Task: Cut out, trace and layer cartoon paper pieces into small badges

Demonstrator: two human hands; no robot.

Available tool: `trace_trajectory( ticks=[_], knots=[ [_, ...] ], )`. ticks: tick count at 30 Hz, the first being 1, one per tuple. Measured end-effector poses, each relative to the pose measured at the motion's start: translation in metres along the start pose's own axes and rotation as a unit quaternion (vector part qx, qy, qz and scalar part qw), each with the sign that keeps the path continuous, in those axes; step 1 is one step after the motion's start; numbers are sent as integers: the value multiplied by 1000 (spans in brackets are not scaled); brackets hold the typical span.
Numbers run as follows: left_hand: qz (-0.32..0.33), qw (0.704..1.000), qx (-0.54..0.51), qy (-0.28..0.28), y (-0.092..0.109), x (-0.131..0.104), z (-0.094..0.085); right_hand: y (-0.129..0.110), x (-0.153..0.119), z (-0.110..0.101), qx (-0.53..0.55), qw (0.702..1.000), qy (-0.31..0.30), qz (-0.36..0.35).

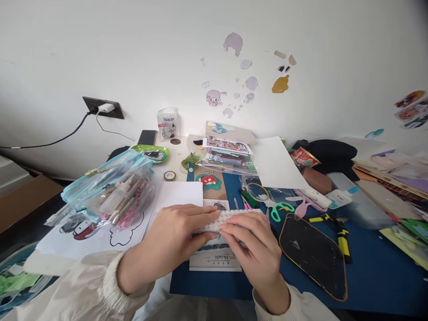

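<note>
A white bumpy bar (223, 217), covered in rows of small round knobs, is held crosswise between my two hands just above the desk. My left hand (180, 229) grips its left end, fingers along the top and thumb underneath. Across the right part bend the fingers of my right hand (256, 243), closed on it with the fingertips near its middle. Much of the bar is hidden by my fingers, so its exact kind does not show. Beneath it lies a printed paper (216, 263) with a picture and handwriting, on the blue mat (207, 285).
To the right lie turquoise scissors (276, 211), a black board with a gold edge (312, 256) and a yellow-and-black tool (343, 243). Stuffed clear pouches (123, 191) cover the left side. Behind stand a tape roll (169, 175), a white sheet (279, 162) and a Nexcare packet (167, 124).
</note>
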State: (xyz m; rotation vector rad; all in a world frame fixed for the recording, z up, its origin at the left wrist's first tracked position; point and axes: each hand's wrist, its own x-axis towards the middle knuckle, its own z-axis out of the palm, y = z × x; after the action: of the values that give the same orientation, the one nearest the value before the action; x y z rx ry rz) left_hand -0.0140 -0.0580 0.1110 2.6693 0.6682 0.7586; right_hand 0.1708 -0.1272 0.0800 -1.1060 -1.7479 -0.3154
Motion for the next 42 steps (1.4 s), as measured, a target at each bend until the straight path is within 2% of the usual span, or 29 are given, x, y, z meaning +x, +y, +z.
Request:
trace_trajectory(
  ticks=[2, 4, 6, 8, 11, 14, 18, 21, 23, 25, 28, 31, 35, 38, 40, 42],
  knots=[
    [11, 1000, 11, 1, 0, -2, 2, 4, 2, -5, -15, 1000, -26, -7],
    [34, 999, 29, 3, 0, -4, 3, 11, 5, -11, -55, 995, -77, -26],
    [60, 997, 55, 11, 0, -5, 3, 19, 8, -17, -107, 984, -136, -52],
    [79, 993, 81, 25, 3, -4, 2, 25, 10, -18, -138, 973, -169, -74],
    [83, 989, 114, 33, 11, -3, 3, 28, 9, -15, -129, 976, -154, -86],
    [57, 980, 187, 39, 25, -2, 8, 24, 4, -12, -132, 980, -118, -95],
    [37, 959, 280, 22, 38, -7, 18, 22, -6, -22, -112, 985, -100, -81],
    [41, 955, 292, 27, 41, -14, 22, 34, -16, -42, -1, 997, -78, 19],
    [43, 954, 294, 41, 42, -18, 22, 45, -25, -54, 59, 991, -55, 106],
    [49, 953, 294, 48, 43, -19, 23, 54, -32, -60, 88, 982, -66, 151],
    [63, 951, 295, 62, 44, -20, 25, 55, -40, -55, 123, 968, -124, 179],
    [78, 948, 298, 83, 42, -20, 26, 49, -42, -43, 154, 955, -138, 213],
    [84, 942, 304, 112, 43, -20, 26, 45, -40, -36, 176, 960, -99, 196],
    [61, 940, 309, 130, 48, -22, 29, 43, -40, -34, 170, 967, -84, 168],
    [42, 941, 304, 145, 51, -25, 35, 42, -43, -34, 159, 971, -78, 158],
    [51, 944, 274, 177, 52, -31, 45, 43, -45, -34, 150, 974, -78, 154]
  ],
)
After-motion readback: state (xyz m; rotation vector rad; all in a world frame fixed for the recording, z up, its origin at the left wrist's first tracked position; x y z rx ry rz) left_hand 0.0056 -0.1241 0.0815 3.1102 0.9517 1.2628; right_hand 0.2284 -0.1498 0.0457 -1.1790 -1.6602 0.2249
